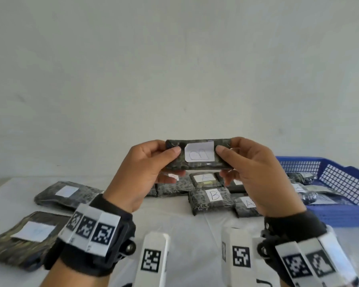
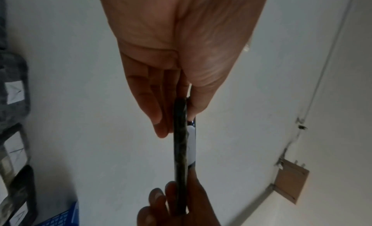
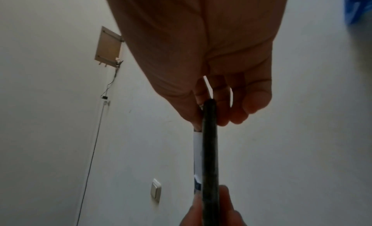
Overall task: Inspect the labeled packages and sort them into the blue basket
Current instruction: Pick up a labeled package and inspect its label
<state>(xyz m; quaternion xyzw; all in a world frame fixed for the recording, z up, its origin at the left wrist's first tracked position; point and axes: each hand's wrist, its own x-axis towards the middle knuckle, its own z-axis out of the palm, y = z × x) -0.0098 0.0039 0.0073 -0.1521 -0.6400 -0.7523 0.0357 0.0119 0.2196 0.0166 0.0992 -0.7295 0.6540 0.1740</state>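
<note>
Nearest the head camera, both wrists carry black straps with white blocks printed in black-and-white square markers. On the white table (image 1: pixel 184 230) to the left lie two flat dark packages: a near one (image 1: pixel 19 241) with a white label whose mark is too faint to read, and a farther one (image 1: pixel 64 193) with a blank-looking label.

Raised above the table, the left hand (image 1: pixel 141 172) and the right hand (image 1: pixel 255 175) grasp the held package (image 1: pixel 197 154), one at each short end, thumbs on the front face and fingers curled behind. It is dark, wrapped in clear film, held level with its white label (image 1: pixel 199 151) facing the camera; the pencilled letter on it sits sideways and looks like a B. In the left wrist view the package (image 2: pixel 181 142) appears edge-on, pinched between thumb and fingers (image 2: pixel 155 111), with the other hand gripping its far end. The right wrist view shows the same thin edge (image 3: pixel 210 149).

Beyond the hands, a cluster of small wrapped packages lies on the table: one marked B (image 1: pixel 214 196), one marked A (image 1: pixel 247 205) just beside it, and another A (image 1: pixel 205 179) behind.

To the right stands the blue basket (image 1: pixel 340 177), its mesh walls holding several dark packages already. A plain pale wall rises behind.
</note>
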